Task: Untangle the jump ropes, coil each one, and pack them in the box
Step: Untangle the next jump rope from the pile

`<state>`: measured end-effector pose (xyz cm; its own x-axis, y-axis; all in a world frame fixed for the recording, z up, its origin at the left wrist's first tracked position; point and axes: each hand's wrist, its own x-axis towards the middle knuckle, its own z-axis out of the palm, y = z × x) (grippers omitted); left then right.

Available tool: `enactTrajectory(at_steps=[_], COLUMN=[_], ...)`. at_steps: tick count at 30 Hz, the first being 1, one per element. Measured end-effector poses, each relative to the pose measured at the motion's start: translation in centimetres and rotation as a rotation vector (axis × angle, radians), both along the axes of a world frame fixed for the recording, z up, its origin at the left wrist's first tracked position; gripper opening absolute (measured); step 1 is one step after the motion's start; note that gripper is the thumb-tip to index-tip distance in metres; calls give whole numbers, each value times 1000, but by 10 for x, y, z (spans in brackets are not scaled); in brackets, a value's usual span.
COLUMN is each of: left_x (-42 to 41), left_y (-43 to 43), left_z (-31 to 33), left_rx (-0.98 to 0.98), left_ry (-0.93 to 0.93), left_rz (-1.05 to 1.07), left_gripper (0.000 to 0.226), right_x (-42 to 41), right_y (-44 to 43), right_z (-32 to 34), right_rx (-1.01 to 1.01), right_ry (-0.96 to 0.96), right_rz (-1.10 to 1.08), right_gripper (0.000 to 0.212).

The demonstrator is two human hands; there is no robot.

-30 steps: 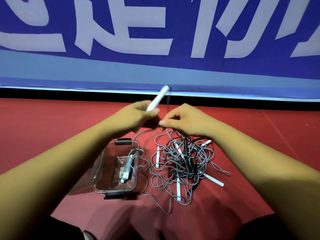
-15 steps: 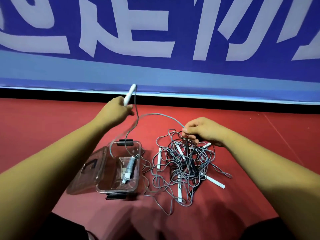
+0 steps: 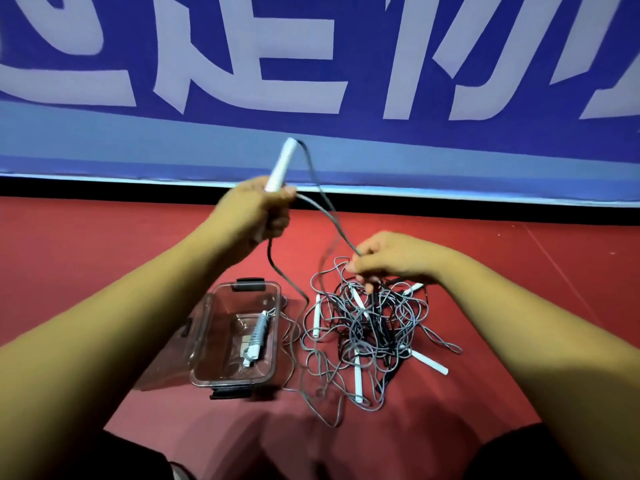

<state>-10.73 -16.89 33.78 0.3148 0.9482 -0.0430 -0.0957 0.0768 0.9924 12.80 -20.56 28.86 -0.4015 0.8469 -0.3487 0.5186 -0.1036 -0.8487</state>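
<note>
Holding one jump rope's handle above the tangle on the red floor (image 3: 104, 254).
Left hand (image 3: 256, 213) grips a white handle (image 3: 282, 166) pointing to 1 o'clock; its grey cord (image 3: 337, 227) runs to the right hand (image 3: 391, 259), whose fingers (image 3: 360, 267) pinch it. The tangled pile (image 3: 370, 336) lies at their 6 o'clock, and the clear box (image 3: 273, 344) with one coiled rope (image 3: 258, 336) sits at the pile's 9 o'clock.

box (image 3: 225, 356) top open | 1 coiled rope (image 3: 258, 336) inside | tangle (image 3: 370, 332) beside

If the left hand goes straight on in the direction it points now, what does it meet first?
Probably the blue banner behind the red floor. The left hand, gripping a white handle, points up and away; nothing else seems to lie between, though depth is unclear.
</note>
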Motion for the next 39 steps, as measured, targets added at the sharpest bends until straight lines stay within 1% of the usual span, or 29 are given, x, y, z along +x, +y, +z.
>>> enactTrajectory(at_steps=[1, 2, 3, 4, 5, 7, 9, 10, 11, 12, 14, 15, 16, 18, 19, 21, 24, 26, 27, 28, 29, 31, 32, 33, 34, 35, 37, 38, 39], left_x=[-8, -16, -24, -31, -37, -42, -42, -40, -37, -32, -18, -10, -3, 6, 7, 6, -6, -18, -24, -29, -33, -40, -40, -38, -32, -26, -10, -3, 2], left_y=[6, 12, 17, 20, 20, 18, 19, 18, 17, 14, 2, -5, -12, -22, -21, -14, 2, 12, 16, 21, 24, 25, 23, 20, 13, 6, -7, -13, -18], left_z=[2, 2, 0, -2, -6, -12, -16, -17, -16, -14, -9, -9, -8, -9, -10, -10, -3, -3, -5, -8, -12, -19, -21, -21, -20, -17, -14, -14, -13], left_rx=[-1, 11, 34, 65, 98, 147, 259, 315, 349, 351, 210, 118, 54, 15, 16, -14, -14, 18, 23, 37, 72, 188, 257, 315, 336, 312, 122, 17, -57], left_ry=[-50, -60, -20, 81, 240, 645, 1039, 1124, 1109, 994, 596, 439, 366, 387, 395, 303, 71, 4, 22, 114, 288, 828, 1070, 1189, 1157, 1001, 533, 359, 281], left_rz=[79, 145, 197, 231, 236, 176, 143, 150, 156, 127, -33, -139, -247, -382, -379, -247, 17, 138, 171, 199, 206, 132, 98, 81, 61, 24, -117, -197, -272], left_gripper=[30, 30, 29, 27, 25, 20, 21, 23, 24, 21, 13, 13, 14, 17, 18, 21, 29, 32, 31, 28, 23, 14, 14, 17, 18, 18, 12, 11, 10], right_x=[10, 20, 28, 33, 35, 25, 8, -1, -12, -21, -37, -44, -48, -50, -47, -35, -4, 15, 21, 23, 21, 7, -3, -13, -22, -31, -44, -48, -50], right_y=[0, -1, -2, -2, -2, -2, -1, -3, -5, -8, -15, -17, -17, -13, -11, -8, -5, -5, -5, -6, -7, -10, -11, -12, -14, -15, -17, -17, -16], right_z=[-13, -24, -31, -35, -35, -27, -13, -6, 3, 11, 24, 28, 31, 35, 35, 31, 10, -7, -13, -17, -18, -12, -6, 2, 9, 16, 27, 31, 33], right_rx=[-69, -119, -149, -150, -125, -54, -5, 16, 51, 102, 223, 274, 317, 349, 330, 266, 162, 109, 82, 48, 19, -8, -11, -15, -18, -10, 45, 84, 122], right_ry=[-45, -65, -48, -15, 16, 64, 85, 75, 39, -18, -84, -70, -44, 12, 42, 38, -147, -269, -294, -288, -267, -201, -160, -120, -85, -62, -54, -53, -42], right_rz=[8, -3, -34, -82, -129, -185, -173, -142, -93, -39, 47, 49, 22, -63, -92, -97, -51, -47, -65, -85, -97, -86, -72, -66, -62, -57, -62, -80, -108], right_gripper=[22, 22, 21, 20, 20, 21, 25, 26, 26, 25, 24, 24, 24, 23, 22, 24, 27, 29, 28, 27, 27, 29, 30, 30, 29, 28, 24, 23, 22])
